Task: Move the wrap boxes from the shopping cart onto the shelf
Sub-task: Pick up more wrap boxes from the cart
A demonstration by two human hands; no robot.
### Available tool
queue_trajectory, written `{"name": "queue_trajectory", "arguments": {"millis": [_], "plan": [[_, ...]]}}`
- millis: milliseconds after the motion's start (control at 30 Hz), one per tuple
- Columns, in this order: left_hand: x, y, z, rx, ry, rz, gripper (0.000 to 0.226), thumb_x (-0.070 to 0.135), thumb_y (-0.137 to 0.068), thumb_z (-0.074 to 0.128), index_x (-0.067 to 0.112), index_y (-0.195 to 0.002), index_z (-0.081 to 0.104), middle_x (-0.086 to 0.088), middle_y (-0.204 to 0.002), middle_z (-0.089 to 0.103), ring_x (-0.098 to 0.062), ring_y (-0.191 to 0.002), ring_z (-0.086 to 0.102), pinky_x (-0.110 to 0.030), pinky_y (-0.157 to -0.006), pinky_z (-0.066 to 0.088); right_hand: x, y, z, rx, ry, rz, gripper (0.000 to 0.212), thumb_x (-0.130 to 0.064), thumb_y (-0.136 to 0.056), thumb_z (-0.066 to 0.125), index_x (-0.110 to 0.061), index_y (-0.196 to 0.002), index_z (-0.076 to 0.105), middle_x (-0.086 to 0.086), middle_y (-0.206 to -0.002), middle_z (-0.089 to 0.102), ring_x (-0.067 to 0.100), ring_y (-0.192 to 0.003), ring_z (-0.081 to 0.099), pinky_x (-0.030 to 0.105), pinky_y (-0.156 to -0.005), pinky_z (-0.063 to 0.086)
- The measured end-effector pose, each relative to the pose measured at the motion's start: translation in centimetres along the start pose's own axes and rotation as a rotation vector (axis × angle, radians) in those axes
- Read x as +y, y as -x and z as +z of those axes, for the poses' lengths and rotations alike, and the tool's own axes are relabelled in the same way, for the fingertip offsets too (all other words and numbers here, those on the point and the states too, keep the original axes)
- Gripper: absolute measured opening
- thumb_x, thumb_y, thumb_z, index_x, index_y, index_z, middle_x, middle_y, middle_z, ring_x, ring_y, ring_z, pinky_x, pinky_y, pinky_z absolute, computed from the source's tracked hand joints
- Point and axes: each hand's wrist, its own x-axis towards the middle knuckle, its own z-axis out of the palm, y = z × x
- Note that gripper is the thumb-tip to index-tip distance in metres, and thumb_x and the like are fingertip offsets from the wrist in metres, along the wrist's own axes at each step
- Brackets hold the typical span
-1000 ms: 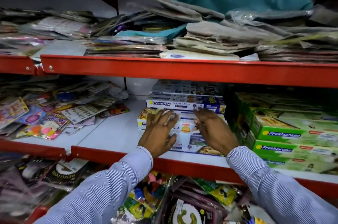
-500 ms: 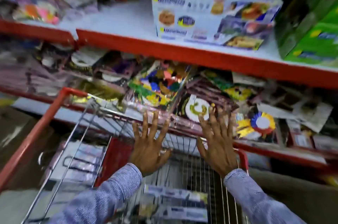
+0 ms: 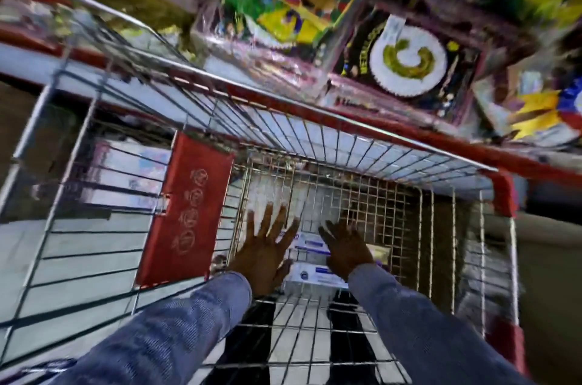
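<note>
I look down into a wire shopping cart with red corners. White and blue wrap boxes lie on its mesh floor, mostly hidden under my hands. My left hand hovers over their left end with fingers spread, holding nothing. My right hand reaches over their right part, fingers extended; whether it touches a box is unclear in the blur. The shelf that holds the other wrap boxes is out of view.
A red flap with printed symbols hangs on the cart's left inner wall. Beyond the cart's far rim, a red-edged lower shelf carries packets of party decorations. Black and white floor tiles show through the mesh.
My hands left the boxes on the shelf and dropped down into the cart. The view swung from the shelves to the cart's inside.
</note>
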Motion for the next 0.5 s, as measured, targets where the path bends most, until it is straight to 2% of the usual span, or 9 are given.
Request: {"name": "queue_trajectory", "arguments": {"millis": [67, 100, 167, 233, 333, 400, 500], "plan": [[-0.2, -0.5, 0.7, -0.059, -0.039, 0.111, 0.071, 0.040, -0.092, 0.060, 0.010, -0.152, 0.037, -0.025, -0.158, 0.035, -0.050, -0.143, 0.035, -0.069, -0.112, 0.034, 0.0, -1.1, 0.0, -0.012, -0.010, 0.012, 0.068, -0.020, -0.097, 0.051, -0.016, -0.158, 0.019, 0.011, -0.164, 0.027, 0.032, -0.149, 0.030, 0.051, -0.120, 0.030], [-0.1, -0.6, 1.4, -0.110, -0.046, 0.161, 0.065, 0.037, -0.093, 0.057, 0.010, -0.150, 0.040, -0.022, -0.155, 0.042, -0.045, -0.140, 0.044, -0.061, -0.110, 0.042, 0.1, -1.5, 0.0, -0.003, -0.021, 0.013, 0.065, -0.018, -0.095, 0.053, -0.013, -0.155, 0.027, 0.013, -0.159, 0.036, 0.033, -0.144, 0.039, 0.049, -0.116, 0.037], [0.4, -1.2, 2.4, -0.223, -0.068, 0.246, 0.057, 0.035, -0.099, 0.046, 0.012, -0.150, 0.038, -0.016, -0.151, 0.046, -0.037, -0.134, 0.048, -0.047, -0.108, 0.044, 0.5, -2.0, -0.5, 0.045, -0.022, 0.009, 0.058, -0.015, -0.092, 0.056, -0.011, -0.147, 0.040, 0.015, -0.149, 0.050, 0.034, -0.135, 0.051, 0.046, -0.109, 0.044], [1.3, -1.8, 3.3, -0.241, -0.098, 0.285, 0.050, 0.035, -0.096, 0.050, 0.013, -0.140, 0.050, -0.013, -0.137, 0.058, -0.034, -0.122, 0.057, -0.040, -0.096, 0.047, 1.2, -1.9, -1.2, 0.098, -0.041, 0.019, 0.055, -0.014, -0.090, 0.057, -0.011, -0.143, 0.044, 0.015, -0.144, 0.055, 0.035, -0.131, 0.054, 0.046, -0.107, 0.046], [3.3, -3.0, 4.6, -0.378, 0.003, 0.242, 0.045, 0.026, -0.094, 0.054, 0.005, -0.134, 0.048, -0.017, -0.132, 0.056, -0.038, -0.120, 0.054, -0.044, -0.096, 0.044, 2.3, -1.2, -2.8, 0.150, -0.076, 0.027, 0.057, -0.019, -0.090, 0.059, -0.012, -0.144, 0.042, 0.014, -0.141, 0.057, 0.035, -0.126, 0.057, 0.045, -0.103, 0.049], [4.1, -3.8, 5.1, -0.415, 0.020, 0.181, 0.049, 0.020, -0.092, 0.060, 0.003, -0.135, 0.046, -0.019, -0.132, 0.055, -0.039, -0.120, 0.053, -0.046, -0.097, 0.045, 2.7, -0.4, -4.0, 0.203, -0.081, 0.012, 0.057, -0.025, -0.090, 0.058, -0.015, -0.144, 0.042, 0.012, -0.137, 0.059, 0.035, -0.121, 0.059, 0.046, -0.098, 0.051], [5.1, -4.9, 5.1, -0.441, 0.030, 0.129, 0.040, 0.005, -0.089, 0.059, 0.001, -0.128, 0.048, -0.021, -0.127, 0.058, -0.041, -0.116, 0.057, -0.049, -0.091, 0.050, 2.8, 1.1, -5.9, 0.285, -0.102, -0.008, 0.058, -0.031, -0.088, 0.059, -0.019, -0.142, 0.045, 0.009, -0.132, 0.063, 0.033, -0.116, 0.062, 0.043, -0.093, 0.051]]}}
